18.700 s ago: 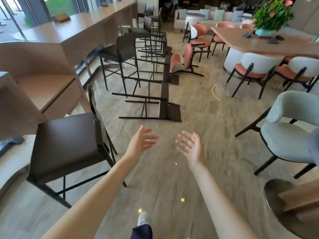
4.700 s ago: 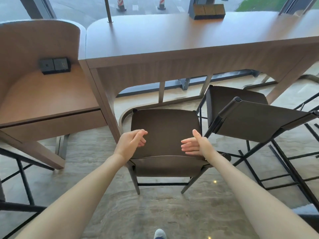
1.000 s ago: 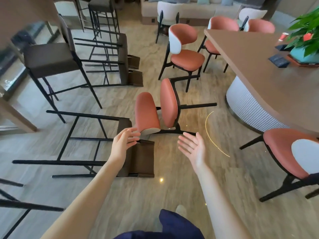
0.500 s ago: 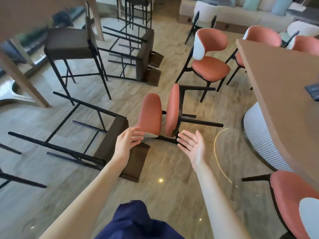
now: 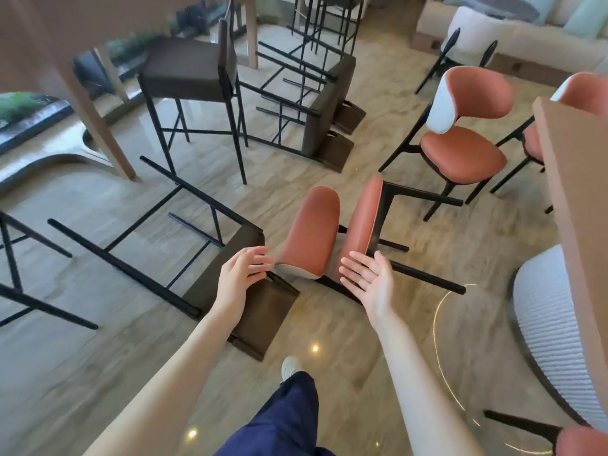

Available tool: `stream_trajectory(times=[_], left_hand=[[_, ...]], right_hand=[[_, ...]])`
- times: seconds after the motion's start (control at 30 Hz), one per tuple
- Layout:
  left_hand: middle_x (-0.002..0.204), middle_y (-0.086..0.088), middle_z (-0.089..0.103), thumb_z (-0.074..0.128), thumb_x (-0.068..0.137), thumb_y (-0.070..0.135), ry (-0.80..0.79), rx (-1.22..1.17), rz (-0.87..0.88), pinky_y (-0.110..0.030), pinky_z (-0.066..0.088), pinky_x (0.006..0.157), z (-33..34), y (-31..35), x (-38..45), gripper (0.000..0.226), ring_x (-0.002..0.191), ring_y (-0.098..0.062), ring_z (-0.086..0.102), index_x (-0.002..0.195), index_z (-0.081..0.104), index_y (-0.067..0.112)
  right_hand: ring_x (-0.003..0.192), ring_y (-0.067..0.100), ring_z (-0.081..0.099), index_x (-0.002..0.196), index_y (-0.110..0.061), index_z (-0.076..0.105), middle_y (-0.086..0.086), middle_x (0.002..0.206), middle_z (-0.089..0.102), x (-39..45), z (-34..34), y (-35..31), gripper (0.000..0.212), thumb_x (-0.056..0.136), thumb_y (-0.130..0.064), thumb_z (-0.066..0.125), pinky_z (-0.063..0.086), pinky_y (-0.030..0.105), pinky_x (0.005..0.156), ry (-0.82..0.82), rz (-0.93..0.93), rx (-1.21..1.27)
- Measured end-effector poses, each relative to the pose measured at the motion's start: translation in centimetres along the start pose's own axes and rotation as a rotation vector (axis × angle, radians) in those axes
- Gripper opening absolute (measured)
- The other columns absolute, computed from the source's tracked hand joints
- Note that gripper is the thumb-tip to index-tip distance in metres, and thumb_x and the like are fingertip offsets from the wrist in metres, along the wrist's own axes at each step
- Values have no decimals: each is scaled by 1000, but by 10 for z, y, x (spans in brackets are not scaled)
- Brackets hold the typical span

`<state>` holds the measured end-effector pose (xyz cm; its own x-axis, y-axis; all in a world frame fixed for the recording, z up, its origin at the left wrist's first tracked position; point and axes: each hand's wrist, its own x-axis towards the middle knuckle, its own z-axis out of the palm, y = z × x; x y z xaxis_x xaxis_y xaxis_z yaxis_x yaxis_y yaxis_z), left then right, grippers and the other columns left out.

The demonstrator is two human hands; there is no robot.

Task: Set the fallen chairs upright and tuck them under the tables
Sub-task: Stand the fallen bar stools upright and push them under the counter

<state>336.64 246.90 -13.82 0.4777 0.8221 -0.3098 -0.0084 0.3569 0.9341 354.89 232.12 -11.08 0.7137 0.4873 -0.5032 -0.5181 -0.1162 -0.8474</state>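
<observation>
Closer now, spread fingers hover above fallen orange chair.

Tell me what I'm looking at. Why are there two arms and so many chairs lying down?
The picture comes from a camera worn on a person's head, looking forward and down. So the two arms are that person's own. The left hand and the right hand are both open and hold nothing. They reach toward a red chair lying on its side on the floor. Right beside it, under the left hand, lies a tall brown stool, also tipped over. More stools lie fallen farther back. One brown stool and a red chair stand upright. The wooden edge at the right is a table.
</observation>
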Motion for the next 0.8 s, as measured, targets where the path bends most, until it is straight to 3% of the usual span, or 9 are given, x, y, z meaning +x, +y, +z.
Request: stream_trajectory(times=[0.2, 0.4, 0.8], left_hand=[[98, -14, 72, 55, 74, 50, 96, -84, 25, -33, 56, 84, 17, 7, 46, 50, 92, -27, 69, 103, 70, 12], [100, -16, 71, 44, 101, 23, 244, -110, 37, -34, 55, 86, 23, 23, 87, 30, 97, -31, 67, 108, 67, 6], [100, -14, 70, 40, 102, 27, 526, -113, 51, -37, 53, 87, 13, 20, 79, 31, 94, -30, 67, 101, 67, 13]], right_hand=[[104, 30, 67, 114, -4, 66, 15, 107, 72, 60, 29, -36, 48, 102, -40, 36, 50, 46, 97, -113, 39, -107], [105, 29, 67, 114, -6, 66, 15, 109, 71, 115, 68, -68, 48, 102, -41, 35, 49, 46, 98, -250, 41, -197], [102, 28, 68, 114, -4, 66, 15, 108, 72, 163, 106, -77, 47, 102, -40, 37, 49, 46, 99, -456, 130, -320]])
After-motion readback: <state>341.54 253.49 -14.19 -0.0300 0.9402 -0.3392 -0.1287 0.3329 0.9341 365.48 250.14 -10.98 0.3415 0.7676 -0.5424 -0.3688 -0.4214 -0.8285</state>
